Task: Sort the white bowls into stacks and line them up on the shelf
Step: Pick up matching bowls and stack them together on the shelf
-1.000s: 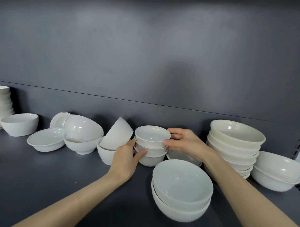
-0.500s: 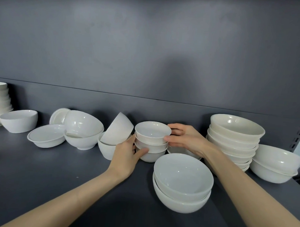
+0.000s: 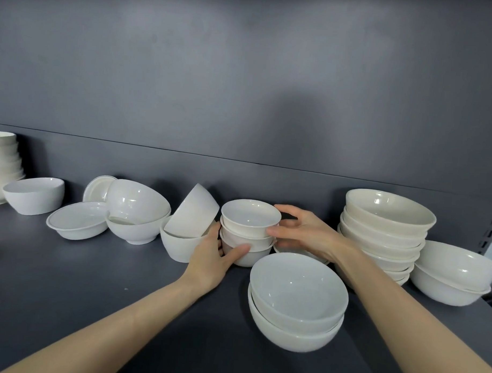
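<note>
A small stack of three white bowls point(image 3: 249, 220) stands at the middle of the grey shelf point(image 3: 68, 277). My left hand point(image 3: 213, 257) grips the stack's lower left side, thumb curled along the bottom bowl. My right hand point(image 3: 301, 233) holds the stack's right side, thumb at the top bowl's rim and fingers behind it. In front sits a pair of nested wider bowls point(image 3: 296, 302). A tall stack of large bowls point(image 3: 382, 233) stands to the right.
Two nested bowls point(image 3: 453, 273) sit at far right. Left of the held stack, a tilted bowl point(image 3: 192, 212) leans in another; further left are a tilted bowl pair point(image 3: 135, 210), a shallow dish point(image 3: 76, 219), a single bowl point(image 3: 34, 194) and a stack point(image 3: 1, 166).
Both hands keep their hold on the small stack. The view has shifted slightly, and the stack sits a little higher in the picture than one second ago.
</note>
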`<state>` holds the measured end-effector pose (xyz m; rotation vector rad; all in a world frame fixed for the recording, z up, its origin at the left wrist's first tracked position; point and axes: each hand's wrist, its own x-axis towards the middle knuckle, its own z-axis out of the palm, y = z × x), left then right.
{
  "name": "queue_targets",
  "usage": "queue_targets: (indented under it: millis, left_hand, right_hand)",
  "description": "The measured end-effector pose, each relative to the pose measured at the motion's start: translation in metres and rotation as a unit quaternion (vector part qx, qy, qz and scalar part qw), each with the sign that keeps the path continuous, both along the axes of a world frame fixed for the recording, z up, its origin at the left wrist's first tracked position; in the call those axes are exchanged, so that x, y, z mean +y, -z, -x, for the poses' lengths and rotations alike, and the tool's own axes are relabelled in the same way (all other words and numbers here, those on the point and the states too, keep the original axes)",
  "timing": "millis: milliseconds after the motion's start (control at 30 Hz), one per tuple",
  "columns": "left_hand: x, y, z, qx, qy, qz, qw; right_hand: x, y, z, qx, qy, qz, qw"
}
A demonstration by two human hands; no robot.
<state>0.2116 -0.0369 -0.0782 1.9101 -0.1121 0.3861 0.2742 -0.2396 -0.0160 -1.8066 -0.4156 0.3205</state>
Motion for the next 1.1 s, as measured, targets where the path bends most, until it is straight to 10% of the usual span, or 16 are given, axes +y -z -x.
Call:
queue_targets:
  millis: [1100]
  left_hand:
    - [-0.014, -0.092, 0.045, -0.104, 0.040, 0.017, 0.994]
  right_hand:
    - [-0.015, -0.082, 0.080, -0.136, 0.078, -0.065, 0.985]
